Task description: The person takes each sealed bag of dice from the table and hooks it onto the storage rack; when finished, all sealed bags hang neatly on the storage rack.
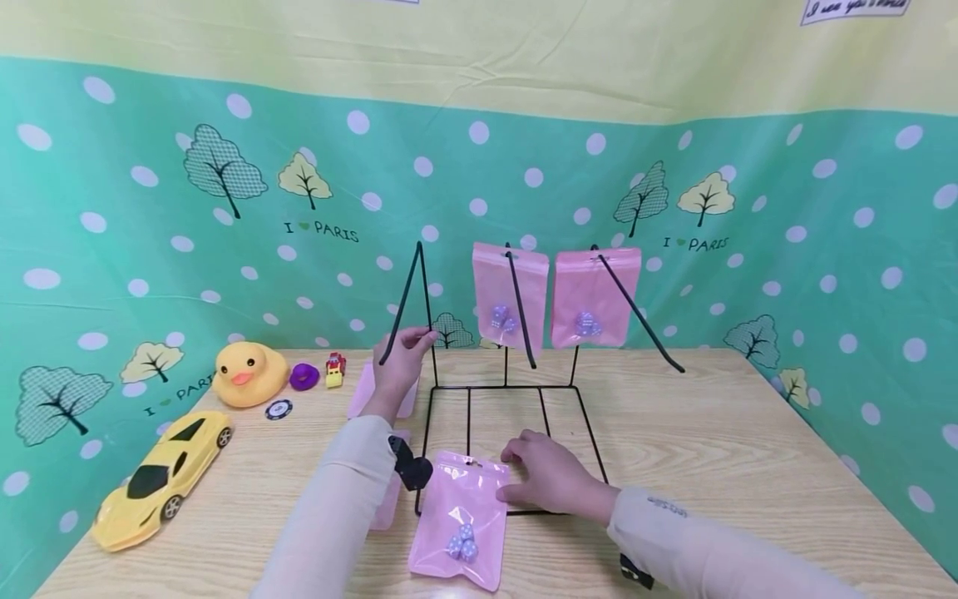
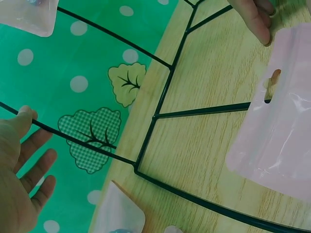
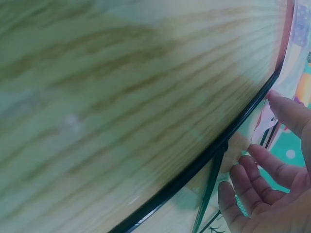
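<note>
My left hand (image 1: pixel 404 358) is at the left upright of a black wire display rack (image 1: pixel 503 388). In the left wrist view its thumb lies over the wire and the other fingers pass behind, pinching it lightly. A pink zip bag (image 1: pixel 456 491) with several purple spotted dice (image 1: pixel 464 542) lies at the front left of the rack base, its hang hole toward the rack. Beside that bag's upper right edge is my right hand (image 1: pixel 550 474), fingers loosely bent and thumb tip close to the edge. Two pink bags hang on the middle hook (image 1: pixel 521 316) and right hook (image 1: pixel 636 312).
More pink bags (image 1: pixel 410 403) lie on the table left of the rack, partly under my left forearm. Further left are a yellow duck (image 1: pixel 250 374), a purple ring (image 1: pixel 303 376), a small red-and-yellow toy (image 1: pixel 334 370), a chip (image 1: pixel 279 409) and a yellow toy car (image 1: pixel 163 481).
</note>
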The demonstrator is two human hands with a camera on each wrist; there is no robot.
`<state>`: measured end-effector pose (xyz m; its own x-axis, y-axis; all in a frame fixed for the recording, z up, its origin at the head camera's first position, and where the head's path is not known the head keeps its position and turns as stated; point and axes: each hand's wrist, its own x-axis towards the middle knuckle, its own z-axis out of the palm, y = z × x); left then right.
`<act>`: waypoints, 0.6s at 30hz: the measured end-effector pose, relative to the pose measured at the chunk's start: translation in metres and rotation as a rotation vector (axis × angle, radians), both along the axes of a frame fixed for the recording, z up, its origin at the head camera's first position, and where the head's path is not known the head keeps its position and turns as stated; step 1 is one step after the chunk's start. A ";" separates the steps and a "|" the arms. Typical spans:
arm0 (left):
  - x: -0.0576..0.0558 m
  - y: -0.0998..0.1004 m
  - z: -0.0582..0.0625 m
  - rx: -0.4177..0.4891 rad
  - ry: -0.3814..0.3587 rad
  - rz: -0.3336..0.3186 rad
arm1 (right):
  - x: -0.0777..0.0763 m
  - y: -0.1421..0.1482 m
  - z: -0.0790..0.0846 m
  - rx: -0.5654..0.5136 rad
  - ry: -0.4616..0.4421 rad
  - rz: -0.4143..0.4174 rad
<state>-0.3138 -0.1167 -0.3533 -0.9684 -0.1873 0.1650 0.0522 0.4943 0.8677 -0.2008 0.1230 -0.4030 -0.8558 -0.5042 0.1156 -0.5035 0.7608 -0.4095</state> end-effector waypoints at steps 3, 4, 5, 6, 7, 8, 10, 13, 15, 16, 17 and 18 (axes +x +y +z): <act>0.000 0.000 0.000 0.000 0.003 0.000 | 0.000 -0.002 0.000 0.014 0.010 -0.003; 0.000 0.000 0.000 0.003 0.003 0.002 | 0.000 -0.003 0.001 0.018 0.012 -0.002; 0.000 0.000 0.000 0.009 0.005 0.005 | 0.000 -0.003 0.001 0.020 0.011 -0.001; 0.000 0.000 -0.001 0.013 0.007 0.006 | 0.000 -0.004 0.001 0.021 0.010 -0.001; 0.000 0.000 -0.001 0.015 0.012 0.003 | 0.000 -0.005 0.002 0.025 0.006 -0.002; -0.001 0.000 -0.001 0.018 0.016 0.002 | 0.000 -0.005 0.002 0.027 0.002 -0.002; -0.001 0.000 -0.001 0.023 0.019 -0.001 | -0.001 -0.006 0.003 0.029 -0.011 -0.005; -0.001 0.001 -0.001 0.025 0.018 -0.004 | -0.002 -0.007 0.005 0.028 -0.036 -0.009; -0.001 0.001 -0.001 0.027 0.012 -0.001 | -0.004 -0.008 0.006 0.022 -0.048 -0.009; -0.001 0.001 0.000 0.028 0.010 0.000 | -0.004 -0.008 0.006 0.018 -0.054 -0.009; -0.001 0.001 -0.001 0.026 0.010 0.000 | -0.005 -0.008 0.006 0.016 -0.060 -0.009; -0.001 0.000 -0.001 0.028 0.009 0.001 | -0.005 -0.009 0.006 0.012 -0.064 -0.009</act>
<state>-0.3146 -0.1163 -0.3538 -0.9667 -0.1928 0.1682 0.0596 0.4696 0.8809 -0.2063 0.1143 -0.3974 -0.8660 -0.4971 0.0545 -0.4695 0.7705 -0.4311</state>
